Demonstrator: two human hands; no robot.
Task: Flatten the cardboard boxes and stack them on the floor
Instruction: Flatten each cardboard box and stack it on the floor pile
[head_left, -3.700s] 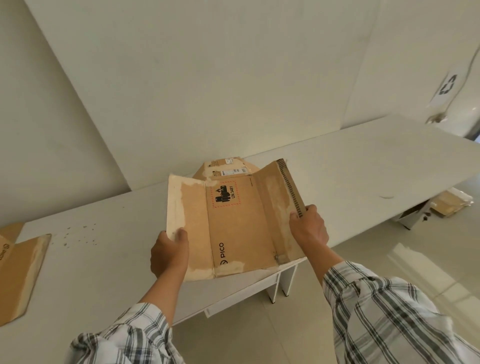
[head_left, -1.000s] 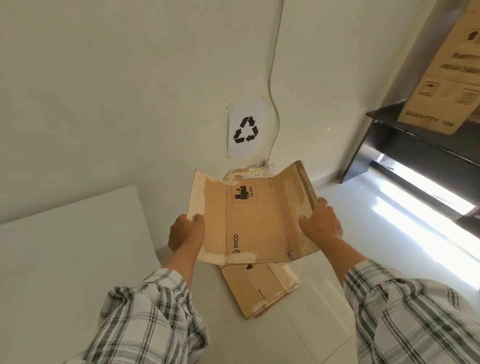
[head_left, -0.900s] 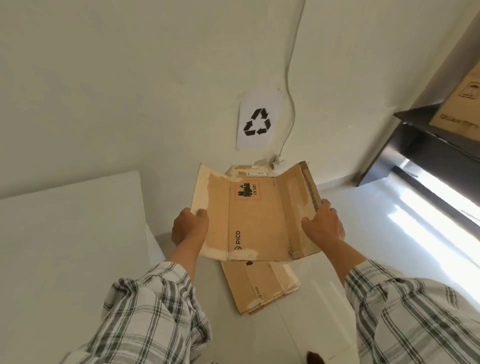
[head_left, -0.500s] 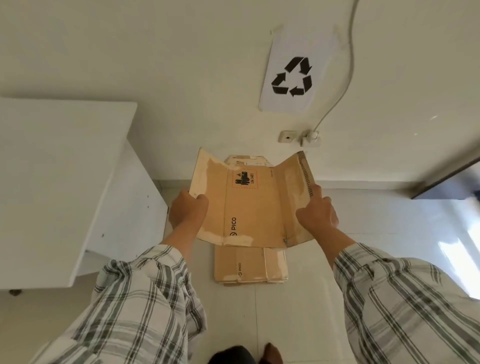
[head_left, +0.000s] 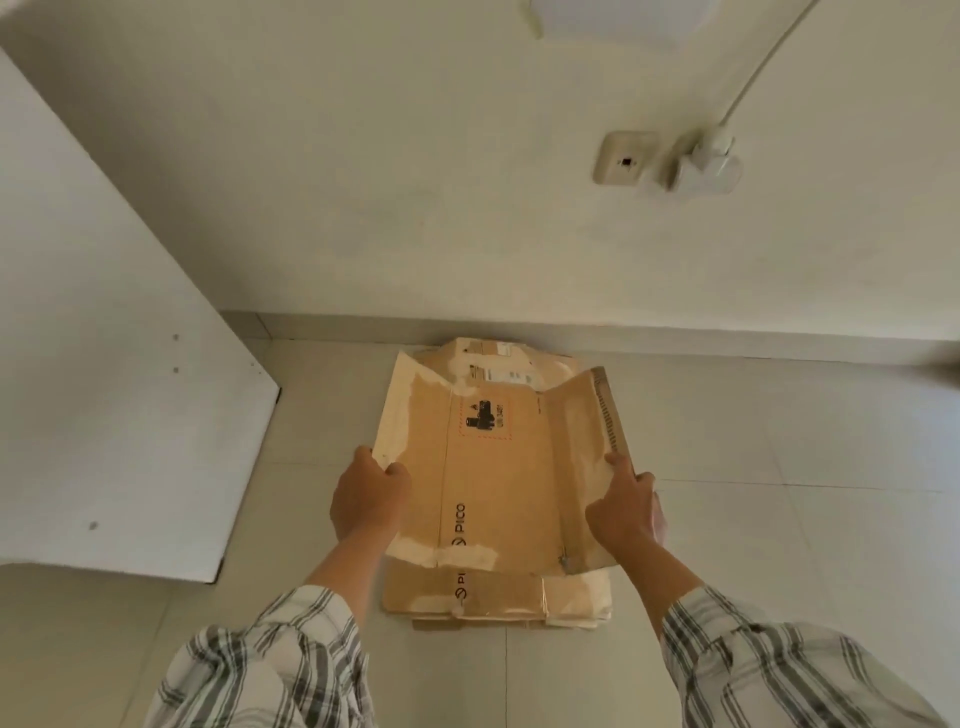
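Observation:
A flattened brown PICO cardboard box (head_left: 498, 478) is held between both hands, low over a stack of flattened boxes (head_left: 498, 597) lying on the tiled floor by the wall. My left hand (head_left: 366, 499) grips the box's left edge. My right hand (head_left: 623, 512) grips its right flap, index finger stretched along the torn edge. The held box hides most of the stack; only the stack's near end and a labelled far end (head_left: 493, 358) show.
The white side panel of a table (head_left: 114, 415) stands to the left of the stack. The wall behind carries a socket (head_left: 626, 158) and a plugged adapter (head_left: 706, 163) with a cable running up. Tiled floor (head_left: 779, 519) lies open to the right.
I turned from the table to the wall with the box in both hands. My view tilted down, and the box came lower, close over the stack on the floor.

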